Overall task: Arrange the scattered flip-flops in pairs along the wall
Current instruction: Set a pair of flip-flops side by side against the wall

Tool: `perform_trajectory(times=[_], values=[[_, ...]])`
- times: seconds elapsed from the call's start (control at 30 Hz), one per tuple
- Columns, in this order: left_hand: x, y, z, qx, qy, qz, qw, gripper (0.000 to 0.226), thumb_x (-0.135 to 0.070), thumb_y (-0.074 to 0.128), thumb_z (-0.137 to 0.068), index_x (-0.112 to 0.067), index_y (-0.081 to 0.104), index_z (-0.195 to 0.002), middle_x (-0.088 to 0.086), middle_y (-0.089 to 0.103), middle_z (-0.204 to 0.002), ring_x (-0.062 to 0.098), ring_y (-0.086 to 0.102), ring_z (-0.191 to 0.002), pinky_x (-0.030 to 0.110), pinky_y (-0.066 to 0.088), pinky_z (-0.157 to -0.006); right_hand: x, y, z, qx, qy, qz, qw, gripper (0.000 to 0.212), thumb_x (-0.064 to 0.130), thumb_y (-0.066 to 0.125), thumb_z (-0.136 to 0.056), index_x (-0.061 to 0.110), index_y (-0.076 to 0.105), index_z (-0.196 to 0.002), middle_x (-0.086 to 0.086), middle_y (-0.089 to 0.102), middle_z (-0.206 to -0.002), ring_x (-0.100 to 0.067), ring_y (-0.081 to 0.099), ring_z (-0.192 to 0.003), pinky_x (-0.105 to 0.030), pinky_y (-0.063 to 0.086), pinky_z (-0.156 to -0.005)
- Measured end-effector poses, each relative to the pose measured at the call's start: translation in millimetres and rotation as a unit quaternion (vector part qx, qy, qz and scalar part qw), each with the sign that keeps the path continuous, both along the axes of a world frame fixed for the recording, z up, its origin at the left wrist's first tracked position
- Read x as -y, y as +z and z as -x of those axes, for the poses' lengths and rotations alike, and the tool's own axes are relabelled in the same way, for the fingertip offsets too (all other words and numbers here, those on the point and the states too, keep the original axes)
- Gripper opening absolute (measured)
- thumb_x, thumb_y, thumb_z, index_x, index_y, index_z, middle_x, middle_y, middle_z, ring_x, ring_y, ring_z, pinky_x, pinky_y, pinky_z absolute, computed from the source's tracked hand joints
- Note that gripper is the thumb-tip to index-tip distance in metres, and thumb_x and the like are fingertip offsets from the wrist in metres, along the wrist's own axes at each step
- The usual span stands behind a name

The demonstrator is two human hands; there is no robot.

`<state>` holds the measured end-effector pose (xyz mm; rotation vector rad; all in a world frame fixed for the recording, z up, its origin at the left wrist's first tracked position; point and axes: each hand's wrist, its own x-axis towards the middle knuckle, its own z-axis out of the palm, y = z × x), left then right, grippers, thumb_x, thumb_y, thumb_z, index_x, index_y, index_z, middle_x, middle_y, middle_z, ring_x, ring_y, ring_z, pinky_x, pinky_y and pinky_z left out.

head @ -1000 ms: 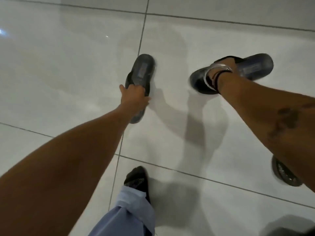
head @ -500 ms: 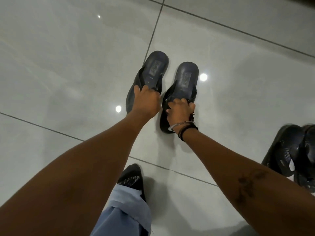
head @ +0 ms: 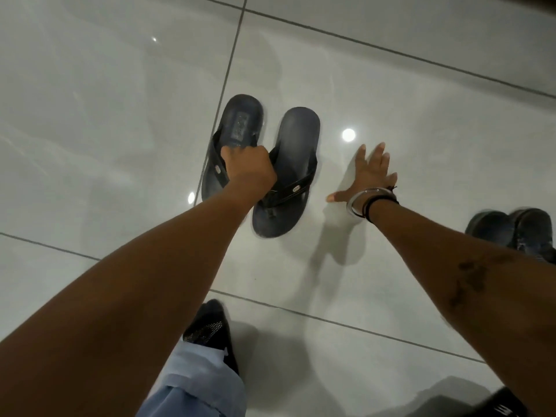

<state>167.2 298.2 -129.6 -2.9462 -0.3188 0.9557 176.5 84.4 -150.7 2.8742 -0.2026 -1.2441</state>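
Two dark navy flip-flops lie side by side on the glossy tiled floor. My left hand (head: 248,170) is closed on the straps of the left flip-flop (head: 237,124), its knuckles also over the strap of the right flip-flop (head: 296,145). My right hand (head: 368,176), with bangles at the wrist, is spread open above the floor to the right of the pair, holding nothing. Another pair of dark flip-flops (head: 511,230) lies at the right edge, partly hidden by my right forearm.
Light grey floor tiles (head: 105,100) with dark grout lines fill the view. My foot in a dark sock (head: 207,329) and a light blue trouser leg (head: 192,386) are at the bottom centre. A dark object (head: 505,404) shows at the bottom right corner.
My right hand has let go of the right flip-flop and moved away to the right, fingers spread. My left hand has stayed closed on the left flip-flop's straps. The pair lies together.
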Motion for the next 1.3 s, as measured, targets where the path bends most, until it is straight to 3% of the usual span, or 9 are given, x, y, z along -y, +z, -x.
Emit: perform_trajectory(times=[0.13,0.23,0.33,0.5,0.6,0.9,1.07,1.2,1.3], values=[[-24.1,14.1,-20.0,0.074,0.057,0.018,0.996,0.018,-0.027,0.062,-0.078,-0.018,0.049,-0.071,0.008,0.058,-0.072,0.031,0.057,-0.083,0.046,0.030,-0.095,-8.5,-3.1,-10.7,-0.002,-0.009,0.024,1.000,0.148,0.061,0.085,-0.049,0.022,-0.016,-0.150,-0.019,-0.022,-0.157,-0.039,-0.010,-0.146,-0.056,0.021,-0.116],[-56.3,25.1,-56.6,0.110,0.103,0.009,0.989,0.012,-0.025,0.062,-0.078,-0.015,0.056,-0.077,0.012,0.063,-0.079,0.035,0.057,-0.093,0.049,0.025,-0.101,-12.1,-5.5,-11.8,-0.002,-0.020,0.040,0.999,0.151,0.059,0.088,-0.046,0.024,-0.017,-0.149,-0.018,-0.020,-0.158,-0.038,-0.007,-0.147,-0.055,0.025,-0.115],[-86.1,31.0,-91.3,0.110,0.128,-0.018,0.985,0.014,-0.026,0.063,-0.078,-0.013,0.059,-0.080,0.009,0.058,-0.074,0.033,0.057,-0.091,0.050,0.023,-0.102,-11.0,-9.0,-12.7,0.019,-0.012,0.049,0.999,0.153,0.061,0.088,-0.042,0.026,-0.016,-0.149,-0.017,-0.017,-0.158,-0.037,-0.004,-0.147,-0.053,0.030,-0.112],[-113.8,23.8,-126.0,0.109,0.127,-0.036,0.985,0.032,-0.030,0.065,-0.077,-0.020,0.038,-0.064,0.004,0.047,-0.060,0.028,0.049,-0.075,0.049,0.026,-0.096,-11.4,-14.2,-13.9,0.030,-0.011,0.058,0.998,0.155,0.061,0.089,-0.038,0.026,-0.013,-0.149,-0.019,-0.016,-0.158,-0.040,-0.003,-0.146,-0.048,0.031,-0.111],[-115.8,19.9,-141.9,0.106,0.117,-0.043,0.987,0.024,-0.029,0.065,-0.074,-0.018,0.045,-0.068,0.004,0.047,-0.060,0.029,0.049,-0.075,0.050,0.025,-0.097,-14.6,-18.3,-14.0,0.037,-0.005,0.069,0.997,0.158,0.059,0.091,-0.036,0.024,-0.013,-0.149,-0.021,-0.013,-0.158,-0.042,0.000,-0.146,-0.045,0.033,-0.111],[-92.2,5.4,-162.8,0.093,0.116,-0.041,0.988,0.030,-0.033,0.068,-0.077,-0.012,0.058,-0.096,0.012,0.063,-0.088,0.034,0.058,-0.098,0.051,0.023,-0.103,-6.0,-21.9,-13.4,0.039,-0.019,0.030,0.999,0.155,0.053,0.093,-0.039,0.025,-0.013,-0.149,-0.020,-0.018,-0.157,-0.042,-0.006,-0.145,-0.048,0.029,-0.113],[-88.6,9.8,-156.0,0.101,0.130,-0.045,0.985,0.028,-0.033,0.064,-0.079,-0.010,0.059,-0.093,0.013,0.064,-0.092,0.036,0.057,-0.101,0.054,0.021,-0.105,-2.0,-24.6,-13.3,0.041,-0.007,0.033,0.999,0.153,0.057,0.091,-0.040,0.026,-0.012,-0.149,-0.020,-0.017,-0.157,-0.043,-0.005,-0.145,-0.046,0.029,-0.113],[-71.4,25.9,-142.4,0.150,0.161,-0.067,0.973,0.047,-0.051,0.056,-0.082,-0.008,0.061,-0.102,0.020,0.065,-0.106,0.038,0.050,-0.115,0.058,0.015,-0.110,-1.2,-18.0,-14.2,0.030,0.018,0.028,0.999,0.153,0.062,0.087,-0.041,0.023,-0.013,-0.150,-0.023,-0.016,-0.157,-0.044,-0.005,-0.145,-0.048,0.025,-0.117],[-33.6,28.9,-118.5,0.217,0.089,-0.083,0.968,0.057,-0.050,0.043,-0.086,0.001,0.061,-0.105,0.030,0.062,-0.108,0.044,0.048,-0.114,0.066,0.018,-0.107,10.1,-1.0,-13.8,0.016,0.011,-0.018,1.000,0.137,0.066,0.080,-0.051,0.021,-0.002,-0.151,-0.021,-0.010,-0.159,-0.040,-0.001,-0.146,-0.051,0.017,-0.118]])
